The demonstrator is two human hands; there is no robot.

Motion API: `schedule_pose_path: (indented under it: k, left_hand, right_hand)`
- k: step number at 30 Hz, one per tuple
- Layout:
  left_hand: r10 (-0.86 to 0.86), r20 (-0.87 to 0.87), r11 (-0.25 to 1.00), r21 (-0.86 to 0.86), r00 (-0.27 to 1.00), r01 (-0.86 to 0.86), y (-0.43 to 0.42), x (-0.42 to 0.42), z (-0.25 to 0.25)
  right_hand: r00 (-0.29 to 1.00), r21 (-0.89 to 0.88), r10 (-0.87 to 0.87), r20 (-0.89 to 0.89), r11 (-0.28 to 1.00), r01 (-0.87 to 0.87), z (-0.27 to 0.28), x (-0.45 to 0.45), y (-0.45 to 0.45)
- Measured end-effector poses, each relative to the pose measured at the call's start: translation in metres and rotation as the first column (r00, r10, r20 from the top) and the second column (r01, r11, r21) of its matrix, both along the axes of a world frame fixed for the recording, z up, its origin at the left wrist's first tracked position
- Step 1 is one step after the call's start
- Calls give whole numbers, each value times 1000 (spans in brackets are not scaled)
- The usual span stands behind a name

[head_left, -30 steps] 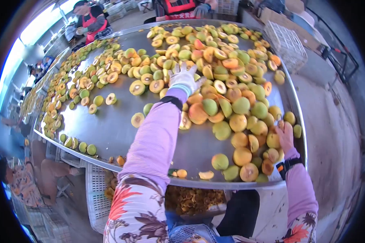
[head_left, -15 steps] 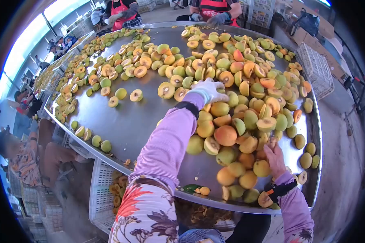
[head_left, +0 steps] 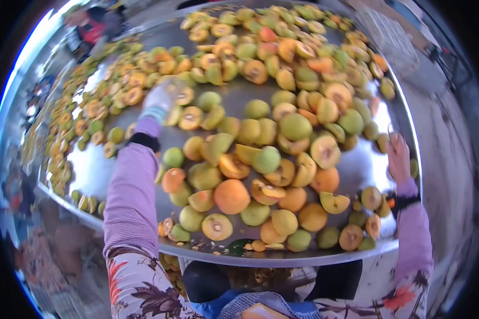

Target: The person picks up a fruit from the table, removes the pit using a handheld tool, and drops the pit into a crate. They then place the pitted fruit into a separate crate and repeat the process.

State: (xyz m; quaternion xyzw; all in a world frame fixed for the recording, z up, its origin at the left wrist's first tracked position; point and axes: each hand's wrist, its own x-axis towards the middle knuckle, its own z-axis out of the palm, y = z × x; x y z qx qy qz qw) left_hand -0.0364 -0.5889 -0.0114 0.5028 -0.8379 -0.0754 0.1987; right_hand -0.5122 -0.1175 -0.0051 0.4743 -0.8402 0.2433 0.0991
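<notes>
Halved and whole yellow peaches [head_left: 232,196] with green and orange skins lie over the metal table [head_left: 159,142]; several cut faces show pits. My left hand [head_left: 162,99], in a pale glove, is at the left part of the pile, touching or close beside peach halves [head_left: 190,117]. Motion blur hides its fingers. Near the table's right edge is my bare right hand [head_left: 398,157], its fingers curled together beside a green peach [head_left: 383,142]. What they hold, if anything, I cannot make out.
A raised metal rim [head_left: 282,262] borders the table. A white crate [head_left: 391,45] stands beyond its right side. Across the far left is a blurred person in a red apron [head_left: 93,32]. Pit fragments and a dark green leaf [head_left: 238,246] lie near the front rim.
My left hand has moved left, and peaches from the pile now lie spread toward the left and front. My right hand has moved up and right, away from the pile. The view has shifted.
</notes>
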Motion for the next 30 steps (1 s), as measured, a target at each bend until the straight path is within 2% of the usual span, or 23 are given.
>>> schedule_pose_path:
  k: [1, 2, 3, 4, 6, 7, 8, 9, 10, 11, 12, 13, 14, 16, 17, 18, 21, 24, 25, 26, 27, 28, 30]
  left_hand:
    - [-114, -67, 989, 90, 991, 119, -24, 8, -22]
    - [-212, -145, 954, 184, 967, 236, -48, 15, -45]
    - [-423, -16, 905, 40, 906, 423, -50, 21, -58]
    - [-305, -233, 897, 256, 923, 361, -43, -3, -56]
    - [-188, -318, 759, 553, 929, 343, 37, -53, 1]
    - [-218, -335, 697, 604, 917, 387, 46, -63, -2]
    - [-240, -356, 635, 647, 903, 423, 54, -71, -4]
    - [-260, -377, 570, 683, 889, 456, 61, -77, -5]
    - [-438, -245, 665, 559, 865, 495, 64, -79, -10]
    - [-576, -82, 722, 416, 813, 553, 64, -75, -19]
    - [-661, 98, 739, 258, 744, 622, 70, -73, -22]
    - [-584, -25, 751, 362, 811, 552, 88, -72, -16]
    - [-639, 27, 738, 305, 769, 603, 95, -71, -15]
    - [-725, 147, 688, 202, 673, 697, 116, -65, -12]
    - [-586, 0, 751, 373, 810, 544, 135, -65, -9]
    - [-644, 14, 715, 368, 765, 595, 141, -68, -6]
    - [-770, 106, 629, 294, 629, 720, 167, -58, -9]
    - [-839, 438, 388, 68, 322, 919, 186, -58, 13]
    - [-725, 438, 602, 27, 532, 798, 207, -58, 25]
    - [-565, 426, 777, -14, 707, 629, 236, -62, 43]
    - [-369, 404, 903, -58, 837, 426, 262, -70, 61]
    - [-366, 293, 905, -110, 883, 411, 279, -79, 77]
    - [-428, -225, 881, 111, 876, 459, 308, -92, 71]
  right_hand:
    - [901, 137, -169, -399, 961, 241, -23, -36, 15]
    - [931, 314, -244, -271, 892, 325, -16, -54, 24]
    - [939, 364, -307, -153, 866, 343, -21, -72, 31]
    - [925, 416, -378, -45, 835, 362, -26, -91, 40]
    - [941, 332, -336, 27, 891, 309, -47, -118, 34]
    - [918, 264, -341, 202, 922, 285, -27, -89, 16]
    - [914, 40, -119, 388, 993, 113, -20, -64, 2]
    - [820, 5, -58, 569, 998, 67, -14, -43, -10]
    - [884, 152, -99, 457, 988, 32, -20, -41, -20]
    - [934, 114, -53, 352, 993, 13, -26, -31, -28]
    - [891, 79, 40, 452, 993, -85, -17, -10, -32]
    - [899, 220, -65, 433, 975, -36, -11, 8, -38]
    - [916, 377, -117, 383, 925, -39, 17, 41, -39]
    - [950, 299, 13, 313, 948, -112, -7, 52, -31]
    - [957, 284, 50, 287, 949, -135, -14, 62, -27]
    - [959, 275, 81, 270, 948, -158, -15, 72, -17]
    - [783, 96, 113, 612, 972, -215, 20, 108, 16]
    - [822, 56, 70, 566, 991, -123, 46, 102, 58]
    - [940, -111, 120, 319, 990, -89, 15, 79, 70]
    - [901, -128, 28, 432, 991, 30, 19, 74, 87]
    - [927, -224, -9, 375, 969, 101, 7, 65, 101]
    - [927, -269, -45, 373, 951, 154, 24, 80, 115]
    - [854, -300, -64, 517, 921, 250, 46, 117, 136]
